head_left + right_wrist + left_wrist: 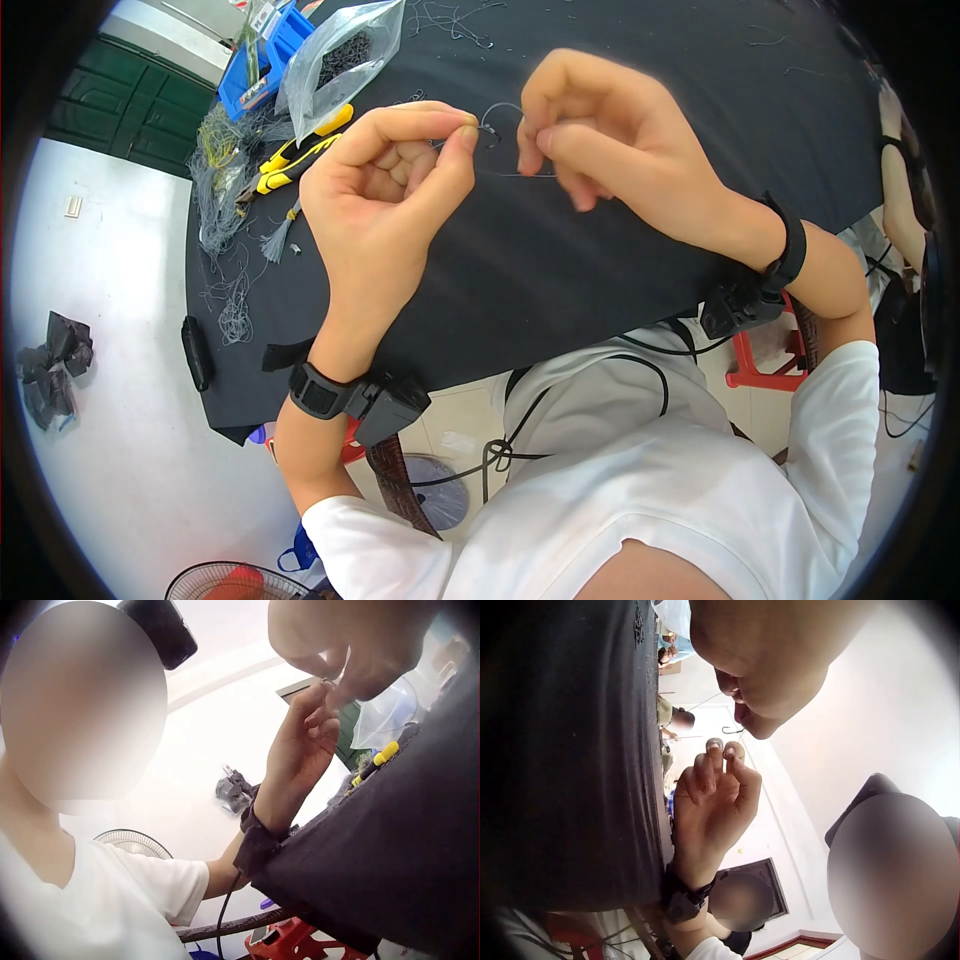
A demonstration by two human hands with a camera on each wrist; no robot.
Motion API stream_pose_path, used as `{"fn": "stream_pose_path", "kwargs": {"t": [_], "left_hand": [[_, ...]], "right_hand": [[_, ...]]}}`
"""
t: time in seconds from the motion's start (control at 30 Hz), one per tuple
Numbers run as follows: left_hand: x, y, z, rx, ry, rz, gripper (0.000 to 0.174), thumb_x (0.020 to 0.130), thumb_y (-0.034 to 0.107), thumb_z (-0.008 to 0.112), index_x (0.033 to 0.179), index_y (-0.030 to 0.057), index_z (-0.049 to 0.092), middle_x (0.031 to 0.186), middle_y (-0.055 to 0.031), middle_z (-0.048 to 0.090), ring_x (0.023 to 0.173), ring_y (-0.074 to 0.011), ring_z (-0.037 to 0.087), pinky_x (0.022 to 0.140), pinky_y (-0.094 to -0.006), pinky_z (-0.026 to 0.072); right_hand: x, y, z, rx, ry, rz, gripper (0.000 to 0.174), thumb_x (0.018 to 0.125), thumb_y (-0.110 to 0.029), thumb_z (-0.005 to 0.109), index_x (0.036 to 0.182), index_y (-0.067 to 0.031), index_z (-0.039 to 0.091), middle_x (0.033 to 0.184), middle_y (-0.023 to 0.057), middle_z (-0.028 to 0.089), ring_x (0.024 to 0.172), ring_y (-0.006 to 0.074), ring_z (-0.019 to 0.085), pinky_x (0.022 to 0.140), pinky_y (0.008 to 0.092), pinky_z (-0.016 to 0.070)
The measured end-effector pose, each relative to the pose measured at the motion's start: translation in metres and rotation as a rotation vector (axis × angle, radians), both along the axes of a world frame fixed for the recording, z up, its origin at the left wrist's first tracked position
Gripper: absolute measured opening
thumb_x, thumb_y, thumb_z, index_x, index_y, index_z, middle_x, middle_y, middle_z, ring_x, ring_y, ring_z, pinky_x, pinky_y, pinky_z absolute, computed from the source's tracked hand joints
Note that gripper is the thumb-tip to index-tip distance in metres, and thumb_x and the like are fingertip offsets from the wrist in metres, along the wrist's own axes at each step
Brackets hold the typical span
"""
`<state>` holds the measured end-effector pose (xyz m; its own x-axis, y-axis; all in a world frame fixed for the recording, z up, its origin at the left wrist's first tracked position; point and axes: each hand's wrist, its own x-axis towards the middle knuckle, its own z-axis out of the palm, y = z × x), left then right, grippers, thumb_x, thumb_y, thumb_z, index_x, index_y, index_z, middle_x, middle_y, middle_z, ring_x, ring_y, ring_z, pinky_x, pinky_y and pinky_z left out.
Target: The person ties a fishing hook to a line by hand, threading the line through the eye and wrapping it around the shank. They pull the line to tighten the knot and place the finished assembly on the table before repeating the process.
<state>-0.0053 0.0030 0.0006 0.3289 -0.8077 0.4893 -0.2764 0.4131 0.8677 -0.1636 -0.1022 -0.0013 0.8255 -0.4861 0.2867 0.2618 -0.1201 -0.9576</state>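
My left hand (pixel 385 185) is raised over the black-covered table and pinches a small dark fish hook (pixel 733 730) between thumb and index fingertip. The hook's bend sticks out towards the right hand. A thin grey fishing line (pixel 503 105) arcs from the hook to the right hand's index finger. My right hand (pixel 610 135) is just to the right of the hook, fingers curled, thumb tip close against the index finger with the line running in there. In the right wrist view the two hands overlap, and the hook is mostly hidden behind fingers.
At the table's left lie yellow-and-black pliers (pixel 300 160), tangled grey line (pixel 215 190), a clear bag (pixel 365 25) of dark small pieces and a blue bin (pixel 265 70). The black tablecloth (pixel 560 270) spreads beneath both hands. A dark cable (pixel 560 385) crosses the lap.
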Motion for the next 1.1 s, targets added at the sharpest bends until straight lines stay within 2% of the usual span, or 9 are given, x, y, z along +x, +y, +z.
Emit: {"fn": "stream_pose_path", "kwargs": {"t": [0.07, 0.17, 0.27, 0.43, 0.57, 0.63, 0.77, 0.87, 1.1], "left_hand": [[-0.002, 0.0, 0.0, -0.002, -0.005, 0.007, 0.013, 0.077, -0.009, 0.062, 0.088, -0.0049, 0.062, 0.067, 0.0051, 0.052, 0.054, 0.0029, 0.037, 0.051, -0.0122, 0.0295], [-0.001, 0.0, 0.0, 0.003, -0.01, 0.008, 0.013, 0.076, -0.01, 0.062, 0.088, -0.0048, 0.062, 0.066, 0.0055, 0.051, 0.054, 0.003, 0.038, 0.05, -0.0122, 0.0298], [-0.003, 0.0, 0.0, 0.008, -0.014, 0.02, 0.013, 0.076, -0.009, 0.062, 0.088, -0.0044, 0.062, 0.064, 0.0064, 0.05, 0.053, 0.0033, 0.036, 0.049, -0.0122, 0.0286], [-0.001, 0.001, -0.001, 0.024, -0.035, 0.026, 0.013, 0.076, -0.009, 0.062, 0.088, -0.0039, 0.062, 0.062, 0.0076, 0.047, 0.051, 0.0038, 0.034, 0.048, -0.0122, 0.0262], [-0.002, 0.001, 0.0, 0.032, -0.025, 0.031, 0.014, 0.075, -0.009, 0.063, 0.087, -0.0037, 0.062, 0.062, 0.0076, 0.047, 0.051, 0.0036, 0.033, 0.048, -0.0122, 0.0257], [-0.004, 0.0, 0.001, 0.032, -0.029, 0.038, 0.014, 0.074, -0.009, 0.063, 0.086, -0.0036, 0.063, 0.062, 0.0076, 0.048, 0.051, 0.0034, 0.033, 0.048, -0.0123, 0.0252], [-0.006, 0.0, 0.0, 0.043, -0.058, 0.021, 0.014, 0.073, -0.009, 0.064, 0.085, -0.0034, 0.063, 0.062, 0.0074, 0.048, 0.05, 0.0031, 0.032, 0.047, -0.0128, 0.0238], [-0.002, 0.0, -0.002, 0.044, -0.066, 0.006, 0.014, 0.072, -0.009, 0.064, 0.085, -0.0032, 0.063, 0.061, 0.0081, 0.047, 0.05, 0.0031, 0.03, 0.047, -0.0133, 0.0226], [-0.003, 0.001, -0.002, 0.064, -0.071, 0.015, 0.015, 0.072, -0.008, 0.065, 0.086, -0.0035, 0.064, 0.058, 0.0094, 0.043, 0.049, 0.0035, 0.029, 0.046, -0.0133, 0.0212]], "right_hand": [[0.003, 0.001, -0.003, -0.04, -0.059, -0.057, 0.005, 0.081, -0.007, 0.054, 0.081, -0.0019, 0.055, 0.064, -0.0026, 0.051, 0.055, 0.0013, 0.045, 0.048, 0.0171, 0.0346], [0.0, -0.008, -0.009, -0.21, -0.024, -0.02, 0.006, 0.085, -0.006, 0.053, 0.09, -0.0023, 0.055, 0.073, -0.0026, 0.051, 0.062, 0.0004, 0.044, 0.049, 0.0174, 0.033], [-0.001, -0.006, -0.006, -0.278, -0.009, -0.108, 0.006, 0.085, -0.005, 0.057, 0.089, -0.0016, 0.057, 0.071, -0.0045, 0.049, 0.062, -0.0005, 0.04, 0.05, 0.0169, 0.0311], [-0.006, -0.003, 0.003, -0.313, 0.048, -0.179, 0.005, 0.084, -0.005, 0.057, 0.085, -0.0007, 0.059, 0.071, -0.0044, 0.049, 0.061, -0.0005, 0.04, 0.055, 0.0164, 0.0326], [0.001, -0.009, -0.01, -0.326, -0.033, -0.101, 0.006, 0.082, -0.003, 0.056, 0.087, -0.0003, 0.058, 0.067, -0.0052, 0.046, 0.057, -0.0005, 0.038, 0.052, 0.0168, 0.0308], [0.007, -0.006, -0.018, -0.287, -0.104, -0.101, 0.007, 0.079, -0.006, 0.058, 0.082, -0.0005, 0.058, 0.061, -0.0058, 0.043, 0.053, -0.0001, 0.037, 0.048, 0.018, 0.0283], [0.004, 0.0, -0.009, -0.191, -0.031, -0.06, 0.009, 0.077, -0.007, 0.059, 0.082, -0.0001, 0.056, 0.056, -0.0052, 0.042, 0.05, 0.0006, 0.037, 0.046, 0.0191, 0.0279], [0.0, 0.002, -0.002, -0.265, 0.006, -0.095, 0.009, 0.079, -0.001, 0.057, 0.088, -0.0024, 0.057, 0.06, -0.0067, 0.039, 0.053, -0.0008, 0.032, 0.048, 0.0172, 0.0245], [0.0, -0.002, -0.006, -0.478, -0.01, -0.186, 0.012, 0.075, 0.0, 0.06, 0.087, -0.0037, 0.058, 0.059, -0.0073, 0.03, 0.053, 0.0016, 0.024, 0.049, 0.0186, 0.0215]]}}
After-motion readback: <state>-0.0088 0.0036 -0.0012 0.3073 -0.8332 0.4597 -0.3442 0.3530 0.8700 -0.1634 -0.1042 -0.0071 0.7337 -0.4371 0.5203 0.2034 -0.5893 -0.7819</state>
